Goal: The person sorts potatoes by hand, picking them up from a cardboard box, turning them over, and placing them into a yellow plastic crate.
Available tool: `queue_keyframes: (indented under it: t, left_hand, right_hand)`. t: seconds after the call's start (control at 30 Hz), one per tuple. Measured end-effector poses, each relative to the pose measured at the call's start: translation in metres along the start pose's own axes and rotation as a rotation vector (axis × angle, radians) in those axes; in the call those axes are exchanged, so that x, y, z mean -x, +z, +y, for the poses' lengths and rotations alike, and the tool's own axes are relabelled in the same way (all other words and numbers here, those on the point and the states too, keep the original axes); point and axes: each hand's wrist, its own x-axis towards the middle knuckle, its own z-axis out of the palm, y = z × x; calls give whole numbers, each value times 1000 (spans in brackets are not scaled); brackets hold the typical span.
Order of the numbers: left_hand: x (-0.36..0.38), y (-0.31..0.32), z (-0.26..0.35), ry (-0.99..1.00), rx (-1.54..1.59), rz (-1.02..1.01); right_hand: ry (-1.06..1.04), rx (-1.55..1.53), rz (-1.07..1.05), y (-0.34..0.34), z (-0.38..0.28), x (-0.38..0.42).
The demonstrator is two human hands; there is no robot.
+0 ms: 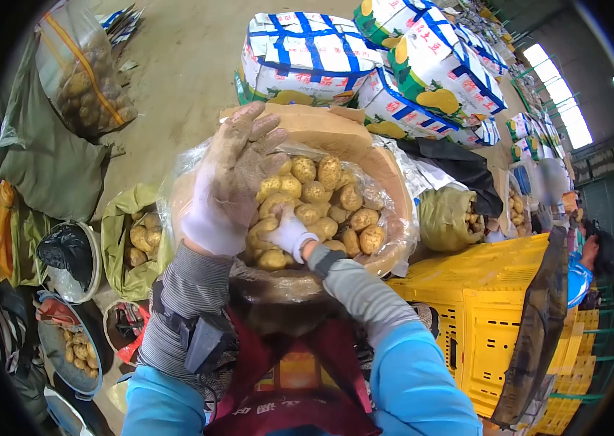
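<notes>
Left hand point(231, 182): gloved and dirt-stained, raised at centre left of the frame with the fingers spread wide and flat; it grips nothing, and its fingertips lie over the plastic liner and the near edge of the potatoes.
Right hand point(291, 234): gloved in white, low in the centre of the frame, curled narrow and pressed down among the potatoes (whether it actually grips one cannot be told, since the fingers are buried in the heap).
Potatoes point(336, 200): a heap of pale yellow ones filling the open box, centre of the frame, just right of the left hand and around the right.
Cardboard box point(329, 131): brown, tilted toward the camera, held against the person's body, its far flap standing up behind the heap.
Plastic liner point(398, 218): clear film lining the box and spilling over its rim on both sides.
Sealed cartons point(307, 54): white with blue strapping and yellow print, stacked at the upper centre and upper right, beyond the box.
Yellow crates point(489, 305): stacked at the lower right, just beside the right forearm.
Green sack point(132, 240): open at centre left, with more potatoes inside.
Mesh bag point(89, 80): full of potatoes, upper left of the frame.
Another person point(587, 261): at the right edge, in a blue sleeve, well apart from the box.
</notes>
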Motion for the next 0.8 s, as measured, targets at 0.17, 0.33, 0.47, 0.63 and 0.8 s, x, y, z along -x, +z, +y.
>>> queue_keyframes:
  t: [0.17,0.33,0.47,0.63,0.8]
  left_hand:
    - [4,27,-23,-97,-457,183]
    - [22,33,-75,-238,-713,-383]
    - [22,37,-104,-738,92,-311]
    - [10,18,-133,-402,-294,-662]
    - [4,11,-140,-874,196,-591]
  right_hand:
    - [-341,-645,58,-119,-42,67]
    - [-717,-482,322,-169,-56,131]
    - [-545,-978,282,-180,-48,158]
    - [-505,-985,296,-192,-34,159]
    - [-514,-670,464,-174,-38,144]
